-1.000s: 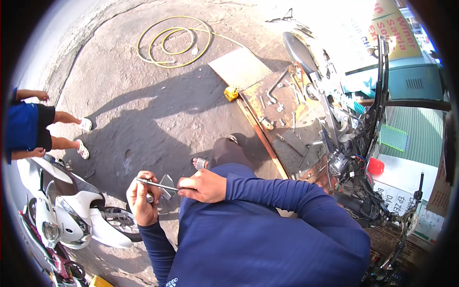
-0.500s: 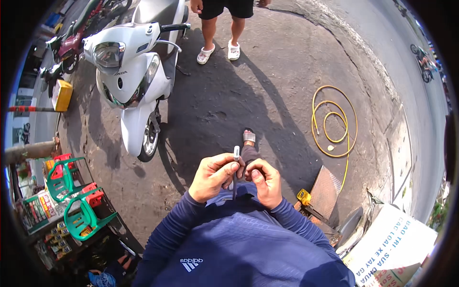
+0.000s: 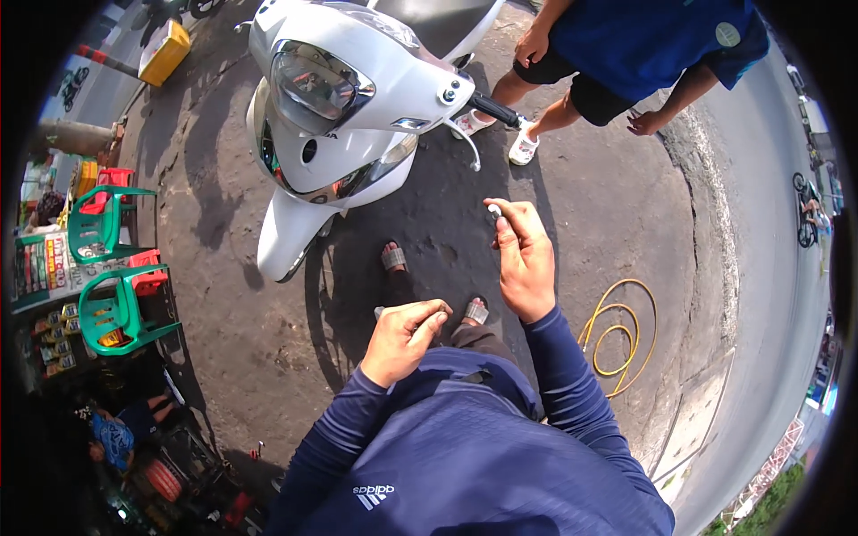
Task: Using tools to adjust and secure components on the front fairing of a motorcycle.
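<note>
My right hand (image 3: 523, 259) is raised in front of me, its fingertips pinching a small silvery metal part (image 3: 493, 212). My left hand (image 3: 402, 338) stays lower, near my chest, curled around a small metal tool (image 3: 380, 312) whose tip pokes out on the left. The two hands are apart. A white scooter (image 3: 344, 116) stands just ahead, its headlight facing me. My sandalled feet (image 3: 394, 257) rest on the dark pavement below the hands.
A person in a blue shirt and dark shorts (image 3: 626, 54) stands beside the scooter's handlebar (image 3: 492, 109). A coiled yellow hose (image 3: 621, 335) lies on the ground at right. Green plastic chairs (image 3: 112, 308) and shelves of goods line the left. A yellow box (image 3: 165, 52) sits far left.
My view has swung toward the scooter, which is now much closer. My hands were together at my chest; the right one has lifted away forward with the small part.
</note>
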{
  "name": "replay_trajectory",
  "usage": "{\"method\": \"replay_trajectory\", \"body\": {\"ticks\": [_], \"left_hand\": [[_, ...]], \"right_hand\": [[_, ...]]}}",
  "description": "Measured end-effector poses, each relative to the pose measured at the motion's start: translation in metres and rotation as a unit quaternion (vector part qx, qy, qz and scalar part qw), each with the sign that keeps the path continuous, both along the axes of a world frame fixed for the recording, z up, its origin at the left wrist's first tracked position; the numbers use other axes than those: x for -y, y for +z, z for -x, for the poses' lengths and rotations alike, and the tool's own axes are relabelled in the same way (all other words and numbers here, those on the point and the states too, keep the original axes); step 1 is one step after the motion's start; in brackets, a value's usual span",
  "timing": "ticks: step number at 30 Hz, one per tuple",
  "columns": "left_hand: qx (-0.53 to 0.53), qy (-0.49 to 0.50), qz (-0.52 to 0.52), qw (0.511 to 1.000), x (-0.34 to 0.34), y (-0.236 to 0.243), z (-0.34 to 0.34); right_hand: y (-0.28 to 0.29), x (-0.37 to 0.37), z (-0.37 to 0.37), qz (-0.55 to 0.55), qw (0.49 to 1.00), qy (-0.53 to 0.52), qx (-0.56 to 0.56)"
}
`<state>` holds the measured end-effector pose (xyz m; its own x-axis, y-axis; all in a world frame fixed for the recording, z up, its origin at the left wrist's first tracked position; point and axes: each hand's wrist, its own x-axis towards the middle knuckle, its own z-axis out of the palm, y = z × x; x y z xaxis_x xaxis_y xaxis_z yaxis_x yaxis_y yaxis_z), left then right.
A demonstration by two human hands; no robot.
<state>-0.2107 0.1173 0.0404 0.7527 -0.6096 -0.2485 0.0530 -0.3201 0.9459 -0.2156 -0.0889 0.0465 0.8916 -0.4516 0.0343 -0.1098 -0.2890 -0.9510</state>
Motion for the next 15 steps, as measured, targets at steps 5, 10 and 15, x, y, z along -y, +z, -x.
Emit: {"method": "replay_trajectory", "body": {"ticks": [5,10,15], "left_hand": [[-0.033,-0.002,0.007,0.999,-0.041,-0.018,-0.087],[-0.057,-0.006,-0.002,0.998,-0.055,-0.052,-0.158],[-0.140,-0.119,-0.125,0.975,-0.095,-0.047,-0.194]], "right_hand": [[-0.019,0.025,-0.105,-0.042,0.997,-0.054,0.021],[-0.070,-0.009,-0.104,-0.186,0.944,-0.235,-0.136],[-0.090,-0.009,-0.027,-0.141,0.939,-0.269,-0.158]]}}
